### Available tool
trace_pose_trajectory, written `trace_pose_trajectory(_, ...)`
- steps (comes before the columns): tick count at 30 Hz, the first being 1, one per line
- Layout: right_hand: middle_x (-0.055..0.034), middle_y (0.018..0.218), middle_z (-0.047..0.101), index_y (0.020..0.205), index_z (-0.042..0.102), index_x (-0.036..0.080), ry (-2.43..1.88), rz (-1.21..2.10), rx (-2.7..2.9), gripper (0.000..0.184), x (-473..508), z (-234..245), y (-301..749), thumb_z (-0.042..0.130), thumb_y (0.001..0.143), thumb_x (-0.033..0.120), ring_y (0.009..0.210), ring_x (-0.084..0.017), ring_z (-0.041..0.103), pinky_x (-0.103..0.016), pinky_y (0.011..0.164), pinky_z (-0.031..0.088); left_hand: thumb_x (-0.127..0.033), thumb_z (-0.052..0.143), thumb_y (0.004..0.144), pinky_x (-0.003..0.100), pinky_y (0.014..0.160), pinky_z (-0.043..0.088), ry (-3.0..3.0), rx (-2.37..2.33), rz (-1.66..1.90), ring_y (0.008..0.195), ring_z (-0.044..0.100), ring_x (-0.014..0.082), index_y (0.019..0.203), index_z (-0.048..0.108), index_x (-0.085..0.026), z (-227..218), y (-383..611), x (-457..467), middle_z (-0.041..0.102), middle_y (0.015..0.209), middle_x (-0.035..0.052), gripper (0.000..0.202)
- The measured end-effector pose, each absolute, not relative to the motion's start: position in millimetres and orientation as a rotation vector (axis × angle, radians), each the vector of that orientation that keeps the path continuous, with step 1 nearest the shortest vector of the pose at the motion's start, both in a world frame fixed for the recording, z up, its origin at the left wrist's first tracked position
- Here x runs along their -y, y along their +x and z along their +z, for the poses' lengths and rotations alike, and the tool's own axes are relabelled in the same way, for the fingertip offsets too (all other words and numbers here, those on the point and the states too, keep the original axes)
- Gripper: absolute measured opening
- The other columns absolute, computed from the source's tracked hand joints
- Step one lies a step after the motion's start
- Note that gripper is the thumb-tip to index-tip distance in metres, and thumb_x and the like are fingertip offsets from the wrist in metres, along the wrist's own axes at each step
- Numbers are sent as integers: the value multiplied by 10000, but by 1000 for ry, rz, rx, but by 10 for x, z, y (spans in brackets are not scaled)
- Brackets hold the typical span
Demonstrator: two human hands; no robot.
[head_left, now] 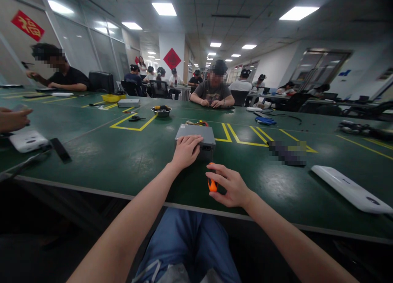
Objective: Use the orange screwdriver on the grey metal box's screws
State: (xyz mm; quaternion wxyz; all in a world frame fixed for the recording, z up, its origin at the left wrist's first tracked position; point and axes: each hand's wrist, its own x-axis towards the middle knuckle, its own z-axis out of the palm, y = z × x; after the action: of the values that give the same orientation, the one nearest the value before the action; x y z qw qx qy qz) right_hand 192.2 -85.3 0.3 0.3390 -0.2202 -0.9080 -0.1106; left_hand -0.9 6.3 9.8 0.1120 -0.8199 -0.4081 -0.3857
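A grey metal box [196,132] lies on the green table [123,156] straight ahead of me. My left hand [186,150] rests on its near left corner, fingers curled over the top edge. Just in front of the box, my right hand [229,186] pinches the orange handle of a screwdriver [212,184], whose tip points toward the box's near face. The shaft is hidden behind my fingers.
A metal bowl [161,110] and a yellow tray [111,97] sit farther back. A white device [351,189] lies at the right, another white device [28,140] and a dark phone [60,149] at the left. A person's hand [14,118] shows at the left edge. People sit across the table.
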Motion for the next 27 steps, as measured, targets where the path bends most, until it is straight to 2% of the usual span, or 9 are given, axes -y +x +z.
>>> trace_pose_trajectory(5,-150,1113,564,1122,429,164,-554,-202,2309,412,853,-5,1892,541,787,377,985,-241,598,-357,765,535,-216,383,893,358,972,283,-2405,1192,-1139,1140,476,175,1190,518,-257,91,-17,-70,562,1245,14,328)
trace_pose_trajectory(9,-162,1153,515,1181,430,163,-574,-204,2377,437,853,21,1897,489,824,409,1022,-246,572,-379,801,522,-202,383,893,353,974,281,-2401,1188,-1141,1143,473,167,1189,518,-268,73,-15,-92,561,1247,-3,331)
trace_pose_trajectory(15,-155,1103,542,1101,462,176,-544,-372,2308,361,840,-7,1912,549,795,348,891,-229,608,-352,699,537,-206,368,901,361,975,283,-2402,1188,-1144,1141,476,170,1190,519,-268,65,-12,-100,556,1255,1,332)
trace_pose_trajectory(18,-141,1046,568,1085,427,173,-525,-284,2220,375,830,-32,1925,570,779,336,908,-230,608,-352,716,540,-208,376,899,360,969,287,-2400,1184,-1143,1141,476,170,1191,518,-269,64,-13,-100,557,1254,1,330)
trace_pose_trajectory(21,-146,1062,559,1126,415,162,-545,-234,2268,424,836,-17,1926,538,796,397,959,-241,589,-373,756,533,-200,374,899,361,970,286,-2386,1186,-1138,1146,475,169,1193,517,-271,60,-13,-101,556,1255,3,335)
trace_pose_trajectory(24,-169,1113,533,1155,448,157,-565,-363,2364,410,858,22,1907,473,831,406,918,-238,598,-370,722,533,-195,368,899,364,977,279,-2386,1169,-1124,1162,467,168,1204,509,-270,57,-15,-102,557,1256,8,344)
trace_pose_trajectory(27,-174,1077,556,1104,487,150,-552,-510,2347,351,872,35,1883,486,830,369,798,-214,619,-340,641,533,-196,364,901,362,983,275,-2388,1146,-1120,1176,460,162,1213,502,-269,56,-16,-100,556,1260,8,349)
